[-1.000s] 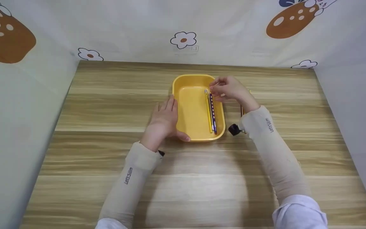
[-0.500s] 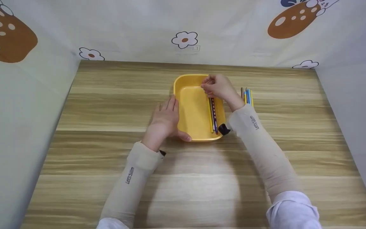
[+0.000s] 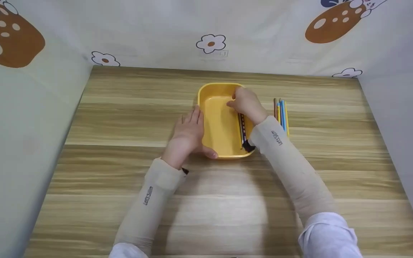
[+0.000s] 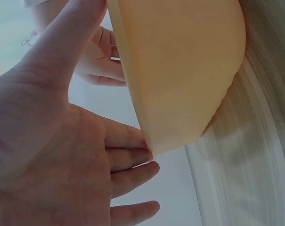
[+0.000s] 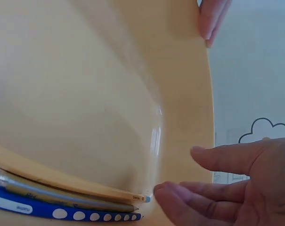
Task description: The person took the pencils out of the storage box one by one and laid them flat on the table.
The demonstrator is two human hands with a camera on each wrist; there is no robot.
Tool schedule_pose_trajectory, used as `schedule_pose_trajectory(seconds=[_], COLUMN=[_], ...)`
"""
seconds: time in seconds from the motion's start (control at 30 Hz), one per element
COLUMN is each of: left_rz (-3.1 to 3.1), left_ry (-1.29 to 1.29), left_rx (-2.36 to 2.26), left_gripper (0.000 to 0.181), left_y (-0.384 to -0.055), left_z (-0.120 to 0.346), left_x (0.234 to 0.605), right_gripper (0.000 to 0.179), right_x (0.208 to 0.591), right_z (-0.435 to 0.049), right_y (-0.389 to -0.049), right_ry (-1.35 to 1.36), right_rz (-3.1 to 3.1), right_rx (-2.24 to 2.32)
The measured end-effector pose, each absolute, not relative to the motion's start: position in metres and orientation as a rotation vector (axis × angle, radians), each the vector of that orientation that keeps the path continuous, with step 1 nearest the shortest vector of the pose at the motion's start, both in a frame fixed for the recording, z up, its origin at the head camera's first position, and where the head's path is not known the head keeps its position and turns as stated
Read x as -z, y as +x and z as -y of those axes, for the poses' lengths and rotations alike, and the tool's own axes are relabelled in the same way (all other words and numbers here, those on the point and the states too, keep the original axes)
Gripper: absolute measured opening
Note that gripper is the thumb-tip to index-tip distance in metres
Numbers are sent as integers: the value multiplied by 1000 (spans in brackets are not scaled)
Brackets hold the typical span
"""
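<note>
while pencils point(image 5: 42, 209) lie in the yellow tray point(image 3: 222, 125), the right hand point(image 3: 248, 104) grips nothing; the uncurled left hand point(image 3: 188, 133) touches its side.

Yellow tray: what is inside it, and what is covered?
At least three pencils lie side by side in the tray. In the head view, the right hand and black wrist camera partly hide them.

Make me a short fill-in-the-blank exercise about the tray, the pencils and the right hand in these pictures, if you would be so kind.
1. In the head view, the tray is coloured ____.
2. In the head view, the loose pencils lie on the tabletop to the ____ of the tray.
3. The main colour of the pencil with white spots is ____.
4. In the right wrist view, the thumb and index finger of the right hand stand ____, not touching.

Missing words: yellow; right; blue; apart.
</note>
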State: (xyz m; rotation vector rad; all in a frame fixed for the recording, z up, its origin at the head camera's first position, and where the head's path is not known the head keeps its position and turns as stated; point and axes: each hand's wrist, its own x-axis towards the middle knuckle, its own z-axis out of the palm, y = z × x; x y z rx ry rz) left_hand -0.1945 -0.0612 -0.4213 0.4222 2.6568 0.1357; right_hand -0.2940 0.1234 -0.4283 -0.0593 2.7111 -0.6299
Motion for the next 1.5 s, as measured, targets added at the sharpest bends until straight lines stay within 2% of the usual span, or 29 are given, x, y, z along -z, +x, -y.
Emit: schedule_pose_trajectory(seconds=[0.17, 0.37, 0.77, 1.17, 1.33, 1.43, 1.5], left_rz=[-2650, -2661, -2656, -2663, -2666, -2668, -2670], left_ry=[417, 421, 410, 425, 416, 417, 423], left_rx=[-148, -148, -139, -147, -169, -160, -143], left_gripper=[141, 142, 142, 143, 142, 142, 142], left_y=[-195, -196, -196, -195, -195, -195, -195], left_z=[61, 60, 60, 61, 61, 61, 61], left_x=[422, 424, 425, 422, 422, 422, 422], right_gripper=[18, 16, 11, 62, 68, 57, 35], right_x=[429, 435, 446, 451, 452, 453, 454], right_z=[-121, -121, -117, -108, -108, -109, -110], right_y=[-290, -289, -290, -292, -296, -298, -298], right_ry=[-130, -242, -274, -78, -82, -115, -136], right_rz=[-2729, -2816, -2856, -2783, -2732, -2717, -2710], right_rx=[504, 401, 364, 271, 312, 342, 380])
